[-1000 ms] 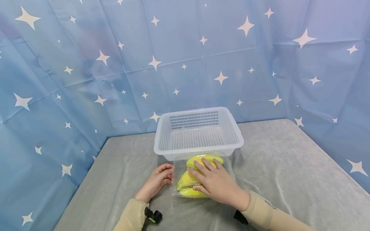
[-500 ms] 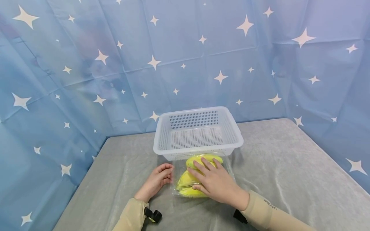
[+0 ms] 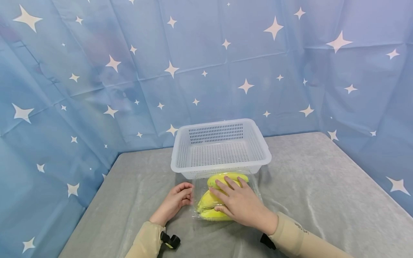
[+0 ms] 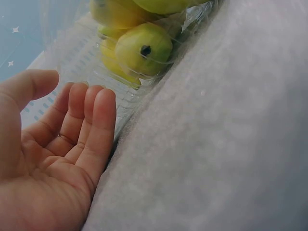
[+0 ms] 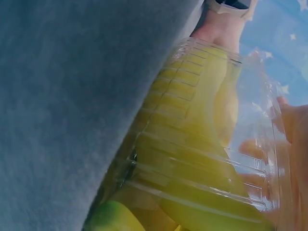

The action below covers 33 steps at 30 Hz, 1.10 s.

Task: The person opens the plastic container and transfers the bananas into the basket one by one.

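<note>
A clear plastic container point(image 3: 200, 183) holding several yellow bananas point(image 3: 206, 201) lies on the grey cloth. My right hand point(image 3: 240, 204) is over the bananas with its fingers spread. In the right wrist view, its fingers point(image 5: 252, 150) show through the clear plastic; whether they lie inside or on top, I cannot tell. Beside the container's left edge rests my left hand point(image 3: 175, 200), palm turned toward it. The left wrist view has that hand point(image 4: 62, 154) holding nothing, fingers gently bent and thumb apart. Green-tipped banana ends point(image 4: 144, 50) appear beyond it.
Directly behind the container stands a white perforated plastic basket point(image 3: 221, 167) with nothing visible inside. Grey cloth point(image 3: 309, 186) covers the table. A blue curtain with white stars point(image 3: 209, 53) hangs around the back and sides.
</note>
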Each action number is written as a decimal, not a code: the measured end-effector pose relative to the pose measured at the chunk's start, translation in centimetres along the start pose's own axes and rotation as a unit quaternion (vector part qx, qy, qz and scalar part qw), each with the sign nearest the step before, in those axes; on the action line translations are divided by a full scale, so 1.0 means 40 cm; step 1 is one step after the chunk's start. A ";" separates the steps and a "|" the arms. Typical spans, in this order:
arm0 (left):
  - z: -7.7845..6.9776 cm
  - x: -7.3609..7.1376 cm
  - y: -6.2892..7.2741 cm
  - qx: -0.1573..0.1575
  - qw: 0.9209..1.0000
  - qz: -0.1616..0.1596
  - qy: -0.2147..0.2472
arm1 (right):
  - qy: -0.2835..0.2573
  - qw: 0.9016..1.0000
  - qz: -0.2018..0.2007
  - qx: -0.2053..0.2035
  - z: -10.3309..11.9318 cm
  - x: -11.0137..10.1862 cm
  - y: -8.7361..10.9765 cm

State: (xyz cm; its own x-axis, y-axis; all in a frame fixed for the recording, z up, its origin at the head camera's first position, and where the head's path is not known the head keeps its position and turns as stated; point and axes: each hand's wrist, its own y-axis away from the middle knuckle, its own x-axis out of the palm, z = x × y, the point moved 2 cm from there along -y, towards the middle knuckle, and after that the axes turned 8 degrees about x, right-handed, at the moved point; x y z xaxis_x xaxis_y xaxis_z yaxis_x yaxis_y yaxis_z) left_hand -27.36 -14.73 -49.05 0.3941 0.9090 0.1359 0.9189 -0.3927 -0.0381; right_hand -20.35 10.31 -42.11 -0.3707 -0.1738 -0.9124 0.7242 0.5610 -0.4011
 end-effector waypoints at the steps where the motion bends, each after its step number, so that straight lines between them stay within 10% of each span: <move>1: 0.000 0.000 0.000 0.001 1.000 0.000 -0.001 | 0.000 1.000 -0.001 0.000 0.000 0.000 0.000; 33: -0.008 0.004 0.000 0.001 1.000 -0.002 0.000 | -0.037 0.998 0.039 0.029 -0.009 -0.012 -0.008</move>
State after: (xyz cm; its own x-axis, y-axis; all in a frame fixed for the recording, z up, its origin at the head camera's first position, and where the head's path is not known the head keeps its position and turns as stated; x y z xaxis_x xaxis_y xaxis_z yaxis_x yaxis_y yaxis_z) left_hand -27.29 -14.63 -48.70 0.3899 0.9107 0.1362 0.9207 -0.3882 -0.0399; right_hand -20.62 10.51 -41.52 -0.2701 -0.1925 -0.9434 0.7822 0.5275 -0.3316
